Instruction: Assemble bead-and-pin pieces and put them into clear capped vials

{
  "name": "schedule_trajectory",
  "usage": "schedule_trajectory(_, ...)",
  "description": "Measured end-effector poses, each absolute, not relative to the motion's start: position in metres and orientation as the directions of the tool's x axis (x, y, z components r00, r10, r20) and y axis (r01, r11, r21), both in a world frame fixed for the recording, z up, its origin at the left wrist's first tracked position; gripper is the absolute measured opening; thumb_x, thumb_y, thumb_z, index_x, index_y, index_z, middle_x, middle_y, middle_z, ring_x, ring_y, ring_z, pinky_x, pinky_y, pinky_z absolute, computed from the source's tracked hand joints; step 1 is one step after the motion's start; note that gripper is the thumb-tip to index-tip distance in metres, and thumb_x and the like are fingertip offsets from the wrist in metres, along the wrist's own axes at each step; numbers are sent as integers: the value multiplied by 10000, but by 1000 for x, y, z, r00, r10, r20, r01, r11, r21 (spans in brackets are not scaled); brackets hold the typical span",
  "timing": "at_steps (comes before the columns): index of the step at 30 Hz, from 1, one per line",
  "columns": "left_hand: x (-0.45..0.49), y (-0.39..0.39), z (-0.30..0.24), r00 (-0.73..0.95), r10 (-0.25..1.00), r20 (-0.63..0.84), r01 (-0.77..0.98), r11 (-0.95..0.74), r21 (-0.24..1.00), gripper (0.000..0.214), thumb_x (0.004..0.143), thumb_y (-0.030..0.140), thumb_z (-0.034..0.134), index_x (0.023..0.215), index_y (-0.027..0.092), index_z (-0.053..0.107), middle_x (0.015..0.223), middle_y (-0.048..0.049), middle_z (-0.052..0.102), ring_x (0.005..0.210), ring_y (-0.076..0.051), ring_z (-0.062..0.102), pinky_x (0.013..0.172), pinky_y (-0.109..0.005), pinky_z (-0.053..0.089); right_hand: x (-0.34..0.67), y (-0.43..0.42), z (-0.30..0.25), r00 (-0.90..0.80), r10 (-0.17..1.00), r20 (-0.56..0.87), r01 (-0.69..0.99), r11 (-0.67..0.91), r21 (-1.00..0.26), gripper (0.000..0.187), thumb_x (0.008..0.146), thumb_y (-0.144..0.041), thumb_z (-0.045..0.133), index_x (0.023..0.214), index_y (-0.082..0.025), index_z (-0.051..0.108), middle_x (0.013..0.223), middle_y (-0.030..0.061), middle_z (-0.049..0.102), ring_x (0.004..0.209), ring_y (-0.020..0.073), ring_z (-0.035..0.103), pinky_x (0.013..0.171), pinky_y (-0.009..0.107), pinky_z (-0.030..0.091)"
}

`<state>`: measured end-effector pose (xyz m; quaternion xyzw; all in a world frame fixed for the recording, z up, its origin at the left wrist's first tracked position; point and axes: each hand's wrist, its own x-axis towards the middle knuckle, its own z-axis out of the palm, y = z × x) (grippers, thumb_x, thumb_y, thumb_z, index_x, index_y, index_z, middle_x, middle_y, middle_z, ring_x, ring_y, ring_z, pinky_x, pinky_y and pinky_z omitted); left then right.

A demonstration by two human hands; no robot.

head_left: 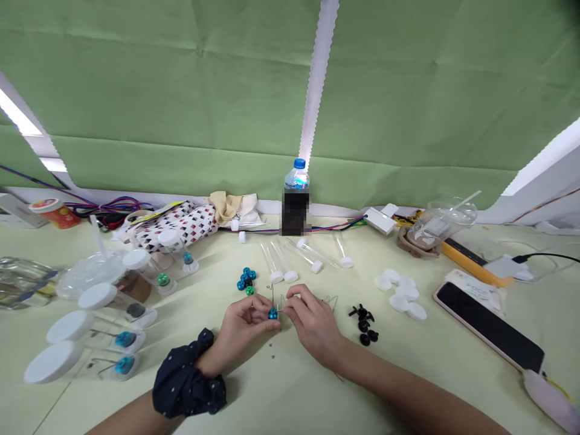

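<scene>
Head view: left hand [240,331] pinches a glossy blue bead [272,313], right hand [313,323] thin wire [272,295].

A dark navy fabric scrunchie [188,377] with tiny white dots is worn gathered and puffy on the left wrist [209,361], while the left forearm [136,417] and right forearm [408,393] are shown bare.

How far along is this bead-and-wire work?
Done: the capped clear tubes at far left hold wired beads. In hand: the left hand and right hand work a blue bead on wire. Remaining: loose blue beads, black pieces, empty tubes.
</scene>
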<state>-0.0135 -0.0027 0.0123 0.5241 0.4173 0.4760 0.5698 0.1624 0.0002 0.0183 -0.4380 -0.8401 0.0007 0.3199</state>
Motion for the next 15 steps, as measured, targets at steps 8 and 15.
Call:
schedule_trajectory(8,-13,-4,14,214,977,17,-120,9,993,255,572,196,783,640,133,546,789,-26,588,674,-133,600,598,-254,522,162,0,16,-415,744,523,736,613,-288,227,930,-207,354,754,-172,492,883,49,531,568,102,471,503,235,332)
schedule_trajectory(15,-13,-4,12,228,974,10,-128,20,992,248,579,190,778,648,128,548,801,-31,592,679,-134,607,608,-258,525,161,1,16,-419,739,527,741,614,-273,258,939,-224,347,740,-165,501,846,38,537,522,84,438,483,230,315)
